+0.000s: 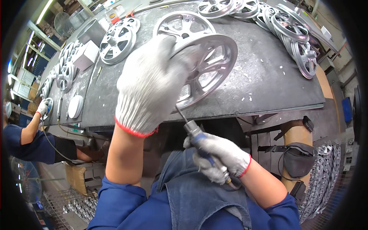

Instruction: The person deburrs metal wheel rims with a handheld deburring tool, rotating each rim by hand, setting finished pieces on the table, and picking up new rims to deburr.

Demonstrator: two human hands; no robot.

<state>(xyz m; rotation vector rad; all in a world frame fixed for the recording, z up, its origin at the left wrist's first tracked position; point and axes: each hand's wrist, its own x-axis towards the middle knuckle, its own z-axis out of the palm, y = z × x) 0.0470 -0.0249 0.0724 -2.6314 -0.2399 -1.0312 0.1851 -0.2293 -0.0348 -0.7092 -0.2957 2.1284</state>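
My left hand (147, 82), in a white knit glove with a red cuff, grips a silver spoked metal wheel (214, 69). The wheel is held tilted at the table's front edge; my fingers blur across its spokes and partly hide its near side. Lower down, my right hand (222, 151), gloved alike, is wrapped round a blue-and-grey handheld air tool (197, 134). A thin metal rod juts from the tool's nose toward the wheel's lower rim; whether they touch, I cannot tell. Just behind lies another spoked wheel (186, 21) on the table.
The dark worktable (264, 88) carries scattered metal chips. Wheels are piled at the back right (291, 30), more stand at left (117, 42) beside a white box (85, 55). A co-worker (30, 138) works at far left. A black pouch (299, 159) sits at right.
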